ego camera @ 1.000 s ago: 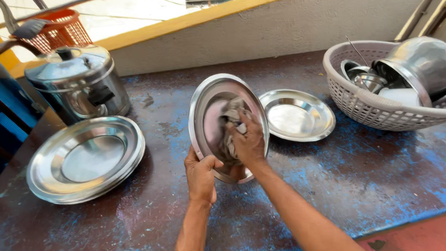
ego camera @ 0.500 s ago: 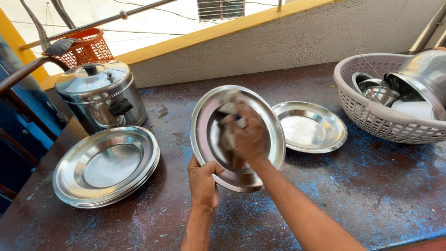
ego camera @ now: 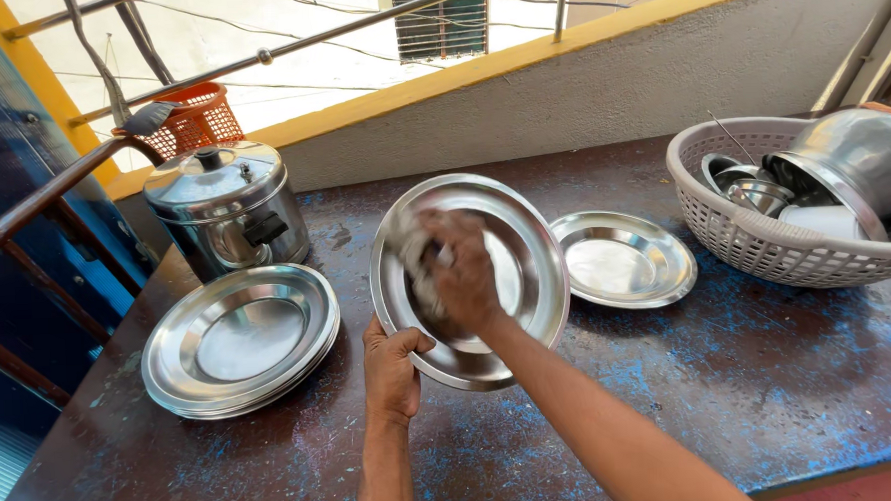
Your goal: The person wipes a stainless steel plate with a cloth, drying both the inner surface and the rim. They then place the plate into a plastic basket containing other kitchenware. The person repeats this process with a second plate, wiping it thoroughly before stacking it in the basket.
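A worn dark counter (ego camera: 772,387), scuffed blue in patches, is running along a grey wall with a yellow ledge and a railing above it. The left hand (ego camera: 391,368) is gripping the lower rim of a steel plate (ego camera: 526,267), fingers curled behind and thumb in front, holding it tilted up on edge just above the counter. The right hand (ego camera: 464,277) is pressing a crumpled cloth (ego camera: 413,262) against the plate's inner face, closed around the rag. The grip is looking like the weak point: the plate is being held at one spot on a smooth, probably wet rim, so a hard push from the rag could be twisting it loose and dropping it onto the counter, or swinging it into the single plate (ego camera: 623,259) lying flat just to the right. To the left, a stack of plates (ego camera: 239,338) is lying near the wrist, and a careless elbow could be nudging it toward the counter's edge. Behind that a lidded steel pot (ego camera: 228,202) is standing, with an orange basket (ego camera: 197,118) farther back; a pale basket (ego camera: 756,242) of steel vessels is sitting at the far right. Compared with a second ago, the right hand and cloth are sitting more to the upper left of the plate's face, and the view is leaning left, showing more of the railing.
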